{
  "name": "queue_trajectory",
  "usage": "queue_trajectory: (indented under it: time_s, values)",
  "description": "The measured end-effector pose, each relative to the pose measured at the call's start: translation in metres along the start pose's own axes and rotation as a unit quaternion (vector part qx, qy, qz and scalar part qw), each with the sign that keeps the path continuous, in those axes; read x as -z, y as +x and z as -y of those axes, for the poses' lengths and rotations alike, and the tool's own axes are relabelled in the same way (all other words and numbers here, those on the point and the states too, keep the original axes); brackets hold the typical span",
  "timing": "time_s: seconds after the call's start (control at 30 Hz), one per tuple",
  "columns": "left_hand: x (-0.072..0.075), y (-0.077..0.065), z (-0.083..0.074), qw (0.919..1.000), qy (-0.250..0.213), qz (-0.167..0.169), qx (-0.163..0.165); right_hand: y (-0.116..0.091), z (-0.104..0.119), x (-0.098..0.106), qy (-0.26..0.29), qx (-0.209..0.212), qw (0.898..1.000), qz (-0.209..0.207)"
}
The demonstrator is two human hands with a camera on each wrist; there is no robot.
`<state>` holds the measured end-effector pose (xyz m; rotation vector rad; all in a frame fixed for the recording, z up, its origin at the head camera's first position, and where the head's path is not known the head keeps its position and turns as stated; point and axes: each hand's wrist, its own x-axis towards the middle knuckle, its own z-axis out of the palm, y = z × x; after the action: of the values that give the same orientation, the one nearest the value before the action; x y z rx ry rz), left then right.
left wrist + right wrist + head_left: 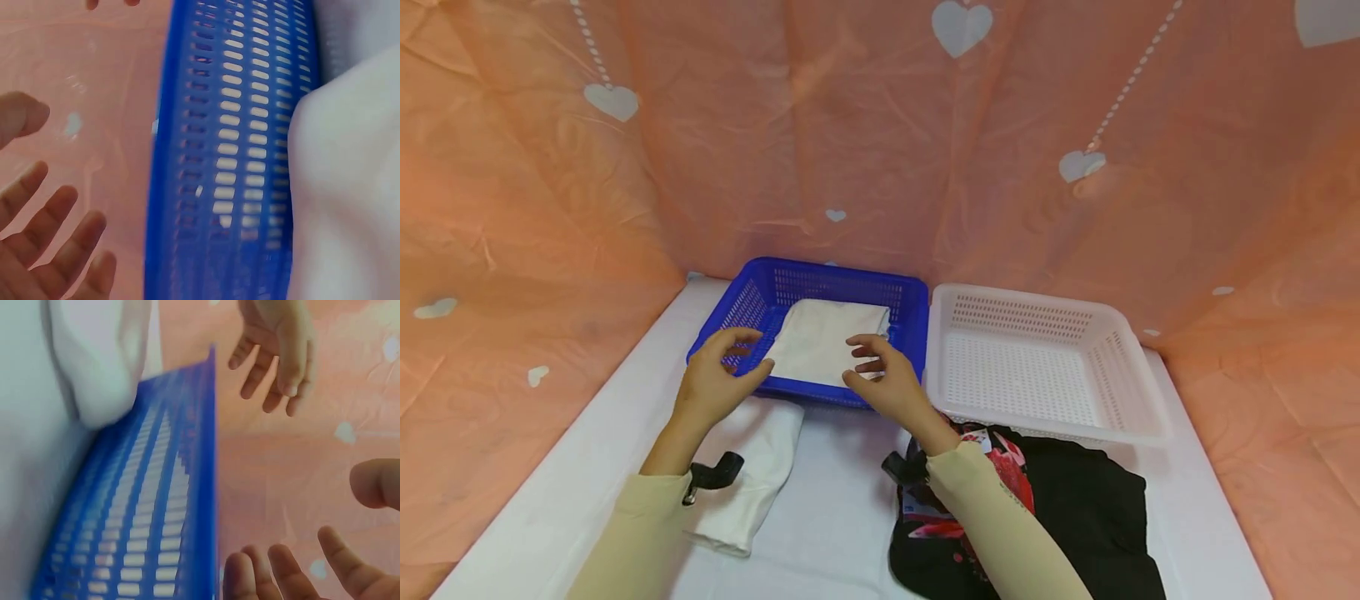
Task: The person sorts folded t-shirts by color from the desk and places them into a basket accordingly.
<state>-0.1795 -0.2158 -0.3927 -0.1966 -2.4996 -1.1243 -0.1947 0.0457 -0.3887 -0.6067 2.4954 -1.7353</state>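
A folded white cloth [827, 337] lies inside the blue basket [831, 390]. Over the basket's near left side hovers my left hand [718, 375], fingers bent loosely with nothing between them. My right hand [887, 375] is above the near right part, its fingers relaxed and holding nothing. Both palms face each other with a gap between them. In the left wrist view the left hand's spread fingers [56, 244] appear beside the blue basket's slotted wall [231, 150]. The right wrist view shows both hands apart from the basket.
A white slotted basket [1022, 375] stands right of the blue one. Another folded white cloth [748, 475] lies on the table beneath the left forearm. A black garment with red floral print [1075, 492] lies under the right forearm. An orange curtain with hearts [865, 150] hangs behind.
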Motion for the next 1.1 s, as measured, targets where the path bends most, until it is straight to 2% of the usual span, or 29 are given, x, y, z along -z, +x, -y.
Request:
queue_trajectory:
  time_s: [0.1,0.2,0.33,0.43,0.57,0.73,0.97,1.1]
  values:
    - [0.015,-0.017,0.004,1.0000,-0.005,0.005,-0.004,-0.010,0.004,-0.006,0.039,0.018,0.999,0.024]
    - [0.028,-0.034,0.012,0.9998,0.012,0.017,0.004,-0.020,0.007,-0.016,0.051,0.019,0.997,0.048]
    - [0.042,-0.054,0.028,0.9975,0.024,0.052,0.042,-0.032,0.008,-0.030,0.029,-0.005,0.997,0.068]
    - [0.049,-0.067,0.042,0.9929,0.016,0.087,0.079,-0.039,0.007,-0.040,0.020,-0.031,0.996,0.085]
    - [0.054,-0.081,0.056,0.9855,0.010,0.127,0.112,-0.044,0.000,-0.057,0.014,-0.080,0.990,0.111]
    - [0.058,-0.092,0.074,0.9794,0.010,0.152,0.133,-0.046,-0.010,-0.080,-0.013,-0.132,0.983,0.128]
    - [0.053,-0.100,0.085,0.9726,-0.007,0.171,0.157,-0.046,-0.022,-0.101,-0.061,-0.161,0.978,0.120]
    - [0.048,-0.103,0.086,0.9678,-0.005,0.183,0.173,-0.047,-0.026,-0.110,-0.041,-0.153,0.983,0.097]
